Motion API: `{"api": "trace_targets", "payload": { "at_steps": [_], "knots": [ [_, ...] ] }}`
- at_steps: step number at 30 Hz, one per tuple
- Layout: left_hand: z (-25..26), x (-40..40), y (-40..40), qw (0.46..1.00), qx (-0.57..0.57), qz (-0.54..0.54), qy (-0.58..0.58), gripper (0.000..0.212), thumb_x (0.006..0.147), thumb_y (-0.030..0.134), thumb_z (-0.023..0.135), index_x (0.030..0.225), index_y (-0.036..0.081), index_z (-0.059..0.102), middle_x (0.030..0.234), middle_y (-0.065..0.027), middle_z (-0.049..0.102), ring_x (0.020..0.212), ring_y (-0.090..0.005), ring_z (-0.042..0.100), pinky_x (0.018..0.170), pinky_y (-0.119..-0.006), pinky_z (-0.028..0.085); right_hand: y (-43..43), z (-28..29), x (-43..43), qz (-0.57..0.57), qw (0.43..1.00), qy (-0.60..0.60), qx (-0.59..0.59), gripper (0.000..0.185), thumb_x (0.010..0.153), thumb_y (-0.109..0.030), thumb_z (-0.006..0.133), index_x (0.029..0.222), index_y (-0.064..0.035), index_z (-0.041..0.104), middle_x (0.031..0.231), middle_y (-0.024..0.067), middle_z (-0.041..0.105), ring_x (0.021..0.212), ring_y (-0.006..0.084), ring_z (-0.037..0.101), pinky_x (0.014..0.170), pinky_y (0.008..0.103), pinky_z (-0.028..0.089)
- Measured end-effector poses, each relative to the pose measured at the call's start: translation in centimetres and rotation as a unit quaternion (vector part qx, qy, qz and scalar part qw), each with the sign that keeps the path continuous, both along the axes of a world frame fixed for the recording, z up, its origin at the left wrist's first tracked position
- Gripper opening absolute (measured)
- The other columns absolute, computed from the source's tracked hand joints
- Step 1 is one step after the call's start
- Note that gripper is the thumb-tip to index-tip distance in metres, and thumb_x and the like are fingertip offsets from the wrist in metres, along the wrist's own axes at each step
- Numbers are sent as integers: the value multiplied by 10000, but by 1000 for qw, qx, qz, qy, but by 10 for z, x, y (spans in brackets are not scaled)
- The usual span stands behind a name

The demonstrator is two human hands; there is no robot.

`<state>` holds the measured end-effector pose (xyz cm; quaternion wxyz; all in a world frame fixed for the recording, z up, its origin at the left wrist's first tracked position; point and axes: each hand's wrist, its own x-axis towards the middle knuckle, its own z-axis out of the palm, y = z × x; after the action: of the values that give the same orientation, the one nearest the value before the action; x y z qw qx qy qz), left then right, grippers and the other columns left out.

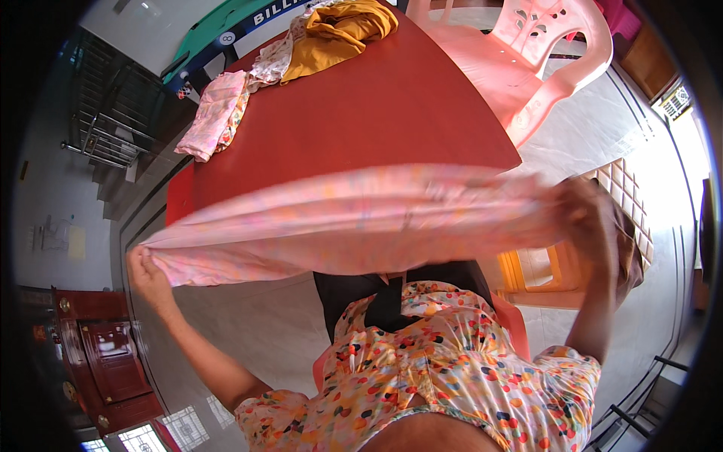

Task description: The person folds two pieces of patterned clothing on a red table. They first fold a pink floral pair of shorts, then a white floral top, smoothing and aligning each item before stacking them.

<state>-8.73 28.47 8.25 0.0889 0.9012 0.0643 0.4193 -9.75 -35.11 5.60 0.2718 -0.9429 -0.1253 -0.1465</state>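
A pink patterned cloth (361, 226) is stretched wide between my hands, above my lap and the near edge of the red table (367, 118). At the left, my left hand (148, 272) pinches one end of it. My right hand (579, 212), blurred by motion, grips the other end at the right. Farther off on the table's left side lies a folded pink cloth (212, 113) with a patterned piece under it. Beyond that are a crumpled whitish floral cloth (275, 61) and a mustard-yellow cloth (339, 39).
A pink plastic chair (508, 62) stands at the table's far right. Right of me are a yellow-orange plastic stool (514, 277) and a quilted beige item (630, 203) with dark brown cloth. A green-topped billiard table (217, 28) is behind the table, with metal stair railings (107, 135) at the left.
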Motion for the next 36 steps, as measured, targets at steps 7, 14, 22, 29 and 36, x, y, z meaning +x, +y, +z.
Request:
{"api": "trace_targets", "payload": {
  "at_steps": [7, 14, 22, 29, 36],
  "knots": [
    [44, 13, -27, 996, 61, -56, 21, 137, 883, 104, 489, 937, -7, 547, 801, -121, 585, 728, -239, 550, 670, -321, 445, -29, 79, 55, -106, 944, -295, -100, 173, 842, -51, 483, 986, -2, 568, 900, 89, 572, 790, 180, 536, 718, 268, 419],
    [55, 4, -21, 993, -54, -109, -4, 128, 883, 114, 487, 907, 1, 541, 759, -87, 545, 695, -159, 512, 639, -264, 420, -46, 105, 80, -18, 972, -196, 129, 175, 859, -49, 454, 952, -10, 597, 899, 5, 576, 846, 67, 496, 776, 206, 379],
    [49, 85, -12, 993, 80, -80, 30, 134, 839, 68, 445, 942, 52, 528, 879, -157, 594, 813, -362, 558, 686, -395, 443, -12, 78, 205, 46, 965, -251, -60, 85, 821, -62, 468, 788, 14, 450, 722, 156, 491, 677, 298, 504, 628, 364, 406],
    [52, 112, 0, 949, 273, 43, -150, 159, 800, 73, 516, 958, 89, 513, 899, -92, 566, 813, -312, 567, 649, -398, 472, 9, 82, 255, 87, 907, -400, -93, 150, 732, 55, 440, 873, 14, 473, 828, 173, 518, 794, 353, 530, 688, 401, 430],
    [-86, 45, -24, 927, 360, -98, 23, 157, 723, 38, 532, 879, 52, 529, 865, -85, 514, 786, -261, 529, 572, -384, 471, -21, -59, 206, 138, 928, -294, -181, 206, 711, 34, 473, 907, 9, 531, 925, 136, 540, 938, 318, 530, 906, 391, 414]
  ]
}}
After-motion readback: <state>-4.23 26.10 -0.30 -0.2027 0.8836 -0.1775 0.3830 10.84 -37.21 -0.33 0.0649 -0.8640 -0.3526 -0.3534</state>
